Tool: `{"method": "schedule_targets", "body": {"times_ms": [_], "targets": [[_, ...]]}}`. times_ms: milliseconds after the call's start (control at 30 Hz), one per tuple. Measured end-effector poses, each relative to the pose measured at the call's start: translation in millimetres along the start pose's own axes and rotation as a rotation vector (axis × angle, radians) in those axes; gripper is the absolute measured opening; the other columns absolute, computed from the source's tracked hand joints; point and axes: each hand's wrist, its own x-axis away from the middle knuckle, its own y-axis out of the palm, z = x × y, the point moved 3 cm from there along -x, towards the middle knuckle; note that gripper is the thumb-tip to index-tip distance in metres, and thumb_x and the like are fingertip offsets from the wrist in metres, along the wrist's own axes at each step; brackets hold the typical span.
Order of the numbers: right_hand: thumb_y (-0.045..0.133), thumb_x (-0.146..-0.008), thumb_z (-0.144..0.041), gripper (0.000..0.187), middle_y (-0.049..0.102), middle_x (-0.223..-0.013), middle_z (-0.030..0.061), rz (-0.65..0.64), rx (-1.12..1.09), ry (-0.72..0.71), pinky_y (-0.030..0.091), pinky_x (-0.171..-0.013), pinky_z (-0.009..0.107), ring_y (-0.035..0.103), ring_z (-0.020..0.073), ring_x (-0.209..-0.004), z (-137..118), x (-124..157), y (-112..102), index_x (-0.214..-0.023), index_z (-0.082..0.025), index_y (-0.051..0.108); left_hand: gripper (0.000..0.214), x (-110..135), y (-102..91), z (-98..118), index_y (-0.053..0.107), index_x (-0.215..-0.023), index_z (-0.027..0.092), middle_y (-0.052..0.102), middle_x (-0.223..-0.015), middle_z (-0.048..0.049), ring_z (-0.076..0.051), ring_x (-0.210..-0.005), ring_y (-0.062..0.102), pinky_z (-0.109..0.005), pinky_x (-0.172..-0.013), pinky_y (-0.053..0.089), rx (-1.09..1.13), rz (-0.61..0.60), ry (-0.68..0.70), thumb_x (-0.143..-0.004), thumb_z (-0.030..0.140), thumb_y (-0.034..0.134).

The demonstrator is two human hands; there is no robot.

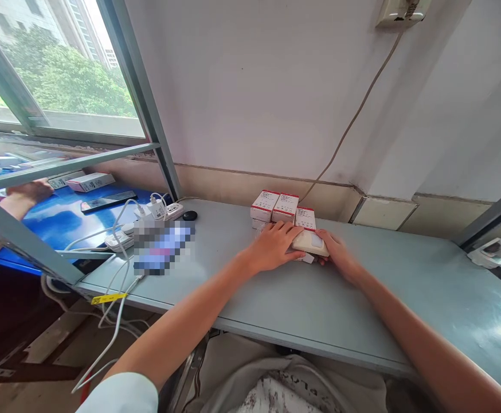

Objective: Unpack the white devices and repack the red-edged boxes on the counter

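A cream-coloured plastic device (309,242) with rounded edges and a paler rectangular panel is held between my two hands, just over the grey table. My left hand (274,245) grips its left end, thumb along the near side and fingers over the top. Around its right end my right hand (339,252) is closed, with some fingertips hidden beneath. Part of a white printed box (307,258) shows under the device. Right behind my hands stand several small white boxes with red edges (285,205), close together and partly covered by my left hand.
On the left of the grey table (216,229) are a blurred-out phone (164,249), white power strips (173,211), cables and a round black object (190,215). Metal posts frame both sides. At the blue table, another person's hand (31,190) rests near boxes and a dark phone (108,202).
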Motion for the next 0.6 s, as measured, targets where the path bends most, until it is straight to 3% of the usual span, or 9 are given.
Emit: {"method": "schedule_targets", "body": {"times_ms": [333, 600], "targets": [[0.058, -0.100, -0.065, 0.046, 0.065, -0.068, -0.0001, -0.010, 0.027, 0.002, 0.049, -0.050, 0.027, 0.055, 0.0152, -0.054, -4.8, 3.5, 0.8, -0.105, -0.021, 0.071, 0.060, 1.0, -2.3, 2.6, 0.050, -0.155, 0.024, 0.066, -0.141, -0.0125, -0.034, -0.128, 0.061, -0.049, -0.108, 0.047, 0.002, 0.003, 0.005, -0.110, 0.065, 0.049], [0.055, -0.102, -0.064, 0.046, 0.069, -0.074, 0.0011, -0.024, 0.011, 0.011, 0.050, -0.052, 0.028, 0.057, 0.0157, -0.056, -4.3, 4.2, 1.0, -0.111, -0.022, 0.071, 0.059, 0.7, -2.9, 2.8, 0.051, -0.154, 0.023, 0.066, -0.141, -0.0128, -0.034, -0.130, 0.061, -0.048, -0.108, 0.047, -0.011, 0.007, 0.006, -0.110, 0.062, 0.054]]}}
